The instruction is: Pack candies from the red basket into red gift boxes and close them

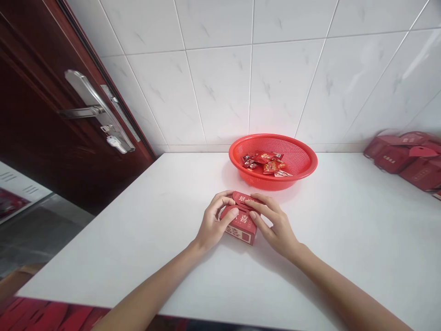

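Observation:
A small red box with pale lettering and a patterned side rests on the white table, and its top flaps lie nearly flat. My left hand grips its left side, with the thumb on the near flap and the fingers curled at the far edge. On the right side my right hand holds the box too, its thumb on the top and its fingers over the rear flap. Behind the box stands a red plastic basket with several red-wrapped packets inside.
Several red boxes are grouped at the table's right rear, against the tiled wall. A dark red door with a metal handle is at the left. Red items lie below the table's front edge.

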`<state>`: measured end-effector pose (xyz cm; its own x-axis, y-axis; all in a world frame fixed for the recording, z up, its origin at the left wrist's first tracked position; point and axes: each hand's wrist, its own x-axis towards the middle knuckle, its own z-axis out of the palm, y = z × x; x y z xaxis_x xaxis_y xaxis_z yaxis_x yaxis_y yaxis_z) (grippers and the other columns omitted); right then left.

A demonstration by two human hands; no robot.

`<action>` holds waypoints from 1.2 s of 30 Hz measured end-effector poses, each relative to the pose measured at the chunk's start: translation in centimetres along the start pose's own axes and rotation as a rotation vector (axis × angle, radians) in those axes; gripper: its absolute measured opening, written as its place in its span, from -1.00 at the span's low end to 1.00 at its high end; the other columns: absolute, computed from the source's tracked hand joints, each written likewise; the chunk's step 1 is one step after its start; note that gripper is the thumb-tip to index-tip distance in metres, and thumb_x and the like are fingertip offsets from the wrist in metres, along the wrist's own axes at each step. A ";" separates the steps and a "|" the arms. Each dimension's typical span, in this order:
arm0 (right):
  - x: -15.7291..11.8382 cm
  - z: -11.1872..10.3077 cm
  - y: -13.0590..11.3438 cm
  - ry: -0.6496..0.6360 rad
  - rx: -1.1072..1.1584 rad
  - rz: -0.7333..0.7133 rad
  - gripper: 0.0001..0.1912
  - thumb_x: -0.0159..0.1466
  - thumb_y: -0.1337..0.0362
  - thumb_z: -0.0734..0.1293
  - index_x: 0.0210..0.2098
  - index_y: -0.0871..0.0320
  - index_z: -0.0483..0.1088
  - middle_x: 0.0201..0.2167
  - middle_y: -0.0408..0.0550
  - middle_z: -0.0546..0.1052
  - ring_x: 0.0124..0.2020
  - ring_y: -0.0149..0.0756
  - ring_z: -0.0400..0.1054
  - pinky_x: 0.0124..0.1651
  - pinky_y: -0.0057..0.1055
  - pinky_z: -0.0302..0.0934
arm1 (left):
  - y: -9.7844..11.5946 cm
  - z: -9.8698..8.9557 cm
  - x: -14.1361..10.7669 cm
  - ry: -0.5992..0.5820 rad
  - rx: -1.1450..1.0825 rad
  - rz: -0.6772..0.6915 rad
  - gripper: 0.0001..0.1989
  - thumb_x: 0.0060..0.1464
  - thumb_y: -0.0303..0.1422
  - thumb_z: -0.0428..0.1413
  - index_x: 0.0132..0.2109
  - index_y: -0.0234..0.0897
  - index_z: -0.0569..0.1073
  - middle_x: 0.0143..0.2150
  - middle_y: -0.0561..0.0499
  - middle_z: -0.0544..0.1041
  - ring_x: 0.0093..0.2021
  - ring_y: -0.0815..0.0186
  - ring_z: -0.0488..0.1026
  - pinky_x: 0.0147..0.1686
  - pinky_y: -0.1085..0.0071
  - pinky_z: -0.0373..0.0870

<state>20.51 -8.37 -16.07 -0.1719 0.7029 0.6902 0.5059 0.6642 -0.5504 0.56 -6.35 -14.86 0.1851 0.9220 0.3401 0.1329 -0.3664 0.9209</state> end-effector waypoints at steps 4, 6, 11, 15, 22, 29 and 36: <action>0.0 0.0 0.0 -0.009 -0.003 0.009 -0.66 0.47 0.25 0.27 0.18 -0.03 0.50 0.13 0.09 0.51 0.12 -0.12 0.46 0.14 -0.13 0.44 | -0.1 -0.1 -0.2 -0.006 0.011 0.010 -0.80 0.19 -0.17 0.21 -0.18 -0.20 0.52 0.20 -0.14 0.45 0.23 0.07 0.42 0.23 0.15 0.36; 0.0 0.0 0.0 -0.004 -0.007 0.009 -0.66 0.47 0.25 0.26 0.18 -0.03 0.50 0.13 0.09 0.51 0.12 -0.12 0.46 0.13 -0.13 0.44 | -0.1 -0.1 -0.3 -0.009 0.010 0.012 -0.79 0.18 -0.16 0.22 -0.17 -0.19 0.52 0.20 -0.14 0.45 0.23 0.06 0.41 0.24 0.14 0.35; 0.0 0.2 -0.1 0.012 -0.015 -0.008 -0.67 0.48 0.25 0.25 0.17 0.00 0.50 0.12 0.11 0.51 0.12 -0.13 0.47 0.13 -0.15 0.45 | -0.1 -0.2 -0.3 0.001 -0.002 0.007 -0.79 0.21 -0.14 0.20 -0.20 -0.19 0.52 0.19 -0.14 0.46 0.22 0.06 0.42 0.23 0.15 0.35; -0.1 0.2 -0.1 0.002 -0.015 0.000 -0.66 0.48 0.24 0.24 0.18 -0.03 0.49 0.13 0.09 0.50 0.13 -0.11 0.46 0.13 -0.12 0.45 | 0.0 -0.2 -0.2 0.008 0.001 0.011 -0.77 0.21 -0.13 0.21 -0.21 -0.20 0.53 0.18 -0.16 0.47 0.21 0.04 0.43 0.23 0.12 0.37; -0.1 0.2 -0.2 -0.002 -0.006 0.004 -0.66 0.48 0.24 0.25 0.19 0.00 0.48 0.13 0.11 0.50 0.13 -0.12 0.45 0.14 -0.14 0.45 | 0.0 -0.4 -0.3 0.006 -0.034 0.001 -0.78 0.20 -0.14 0.22 -0.21 -0.20 0.52 0.21 -0.16 0.45 0.23 0.04 0.42 0.24 0.12 0.37; -0.1 0.4 -0.1 -0.005 -0.019 0.004 -0.66 0.49 0.22 0.23 0.19 -0.02 0.48 0.14 0.10 0.50 0.15 -0.11 0.45 0.14 -0.12 0.45 | -0.1 -0.4 -0.3 0.008 -0.041 -0.007 -0.74 0.18 -0.10 0.23 -0.22 -0.21 0.52 0.21 -0.18 0.46 0.24 0.03 0.42 0.23 0.11 0.38; -0.1 0.4 -0.1 0.000 -0.028 -0.005 -0.67 0.48 0.24 0.23 0.18 -0.01 0.48 0.14 0.12 0.50 0.14 -0.11 0.46 0.14 -0.13 0.45 | -0.1 -0.5 -0.3 0.006 -0.059 -0.010 -0.76 0.19 -0.12 0.23 -0.22 -0.21 0.51 0.21 -0.17 0.45 0.22 0.03 0.43 0.22 0.11 0.38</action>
<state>20.10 -8.39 -16.30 -0.1748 0.6995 0.6929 0.5283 0.6605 -0.5335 0.05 -6.50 -15.00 0.1785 0.9262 0.3321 0.0770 -0.3497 0.9337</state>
